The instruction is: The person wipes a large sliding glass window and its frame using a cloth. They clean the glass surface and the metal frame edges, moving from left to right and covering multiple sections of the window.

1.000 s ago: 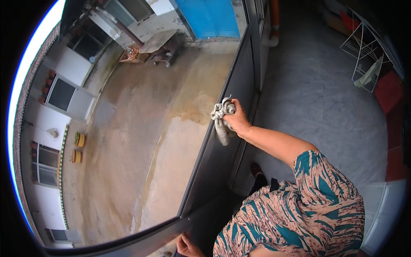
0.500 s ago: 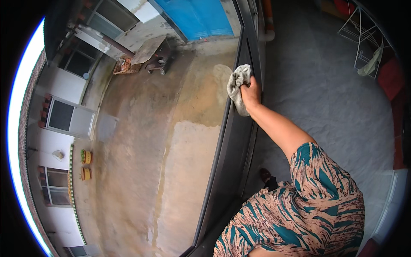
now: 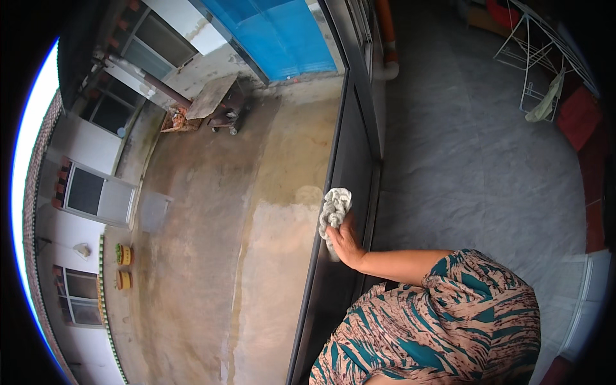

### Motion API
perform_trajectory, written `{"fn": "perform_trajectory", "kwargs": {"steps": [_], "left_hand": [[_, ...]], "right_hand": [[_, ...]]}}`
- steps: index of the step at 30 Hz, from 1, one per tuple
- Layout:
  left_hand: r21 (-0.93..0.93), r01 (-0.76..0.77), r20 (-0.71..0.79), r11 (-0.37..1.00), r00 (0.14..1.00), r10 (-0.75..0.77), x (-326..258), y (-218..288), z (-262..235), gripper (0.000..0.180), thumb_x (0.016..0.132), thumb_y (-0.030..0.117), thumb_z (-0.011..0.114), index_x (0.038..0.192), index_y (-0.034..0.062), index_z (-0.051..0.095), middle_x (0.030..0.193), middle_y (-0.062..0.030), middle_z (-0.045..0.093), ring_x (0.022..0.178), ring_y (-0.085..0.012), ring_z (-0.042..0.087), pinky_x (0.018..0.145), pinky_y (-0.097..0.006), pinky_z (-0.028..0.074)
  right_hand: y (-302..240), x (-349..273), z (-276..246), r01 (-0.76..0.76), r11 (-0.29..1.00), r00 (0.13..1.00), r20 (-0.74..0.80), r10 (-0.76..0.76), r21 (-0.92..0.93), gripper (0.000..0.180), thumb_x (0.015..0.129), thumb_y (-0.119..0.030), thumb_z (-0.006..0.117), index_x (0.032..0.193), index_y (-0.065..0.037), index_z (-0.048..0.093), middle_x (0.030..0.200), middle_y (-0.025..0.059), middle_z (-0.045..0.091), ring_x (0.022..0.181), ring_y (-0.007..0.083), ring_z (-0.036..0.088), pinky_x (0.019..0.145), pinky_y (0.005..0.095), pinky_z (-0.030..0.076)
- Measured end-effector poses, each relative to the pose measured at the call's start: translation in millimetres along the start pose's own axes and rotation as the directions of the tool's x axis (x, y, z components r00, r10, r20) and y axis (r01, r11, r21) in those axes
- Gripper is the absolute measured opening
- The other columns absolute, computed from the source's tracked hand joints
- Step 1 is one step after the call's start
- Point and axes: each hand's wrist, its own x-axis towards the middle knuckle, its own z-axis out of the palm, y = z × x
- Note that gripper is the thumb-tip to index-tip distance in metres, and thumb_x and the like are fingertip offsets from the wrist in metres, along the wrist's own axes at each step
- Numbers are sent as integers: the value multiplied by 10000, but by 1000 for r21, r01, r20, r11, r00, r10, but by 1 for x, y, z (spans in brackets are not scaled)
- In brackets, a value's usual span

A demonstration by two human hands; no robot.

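My right hand (image 3: 345, 242) is closed around a crumpled pale grey-white cloth (image 3: 335, 208). The cloth rests against the dark metal frame (image 3: 350, 173), at the edge of a large glass pane. A faint reflection of the cloth shows in the glass beside it. My bare right forearm reaches in from the right, out of a patterned short sleeve (image 3: 475, 282). My left hand is out of sight; only a sliver of skin shows at the lower edge.
Through the glass lies a wet concrete yard with a cart (image 3: 224, 119), yellow flowerpots (image 3: 124, 280) and a blue door (image 3: 273, 38). On my side, a white folding rack (image 3: 536, 58) stands on the grey floor (image 3: 462, 160), near an orange pipe (image 3: 385, 32).
My right hand has moved the cloth down along the frame, nearer to my body, and my elbow is more bent. The view has shifted slightly.
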Motion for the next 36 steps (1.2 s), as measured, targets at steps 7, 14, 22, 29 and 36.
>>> {"fn": "perform_trajectory", "kwargs": {"steps": [7, 14, 22, 29, 36], "left_hand": [[-134, 147, 45, 980, 989, -142, -2, -9, 20, 383, 977, 323, 604, 1162, -10, 563, 1005, -154, 646, 864, -214, 622, 751, -357, 539], [-284, 371, 104, 884, 929, -356, 2, -19, 27, 434, 982, 360, 593, 1211, -7, 554, 1059, -171, 654, 909, -229, 639, 787, -372, 549], [-500, 612, 355, 612, 790, -500, 21, -23, 9, 495, 987, 403, 581, 1268, -3, 544, 1121, -190, 663, 960, -245, 658, 829, -391, 561], [-336, 628, 428, 702, 766, -480, 33, 83, 35, 633, 946, 597, 525, 1292, 67, 532, 1133, -147, 651, 1006, -236, 645, 851, -403, 565], [-325, 579, 338, 748, 810, -480, 56, 66, 21, 701, 896, 668, 547, 1328, 116, 531, 1155, -90, 616, 975, -190, 615, 835, -378, 556]], "right_hand": [[32, 105, 13, -112, 993, 943, -319, 98, -25, 374, 885, -221, 538, 1120, 63, 474, 1053, 281, 522, 988, 418, 514, 877, 491, 404], [41, 138, 6, -160, 976, 944, -312, 108, -145, 425, 895, -306, 520, 1129, 47, 484, 1041, 313, 553, 975, 473, 528, 872, 522, 426], [56, 175, 1, -160, 986, 943, -302, 140, -44, 488, 875, -336, 588, 1154, 56, 508, 1106, 316, 570, 1007, 482, 554, 890, 522, 442], [1, 9, 13, -148, 989, 989, -6, 148, -6, 446, 905, -230, 561, 1255, 20, 446, 1201, 261, 520, 1123, 434, 504, 981, 483, 391], [-11, -9, 14, -91, 993, 967, 247, 69, 79, 398, 925, -191, 618, 1240, 9, 479, 1217, 176, 507, 1147, 317, 486, 1002, 406, 377]]}}
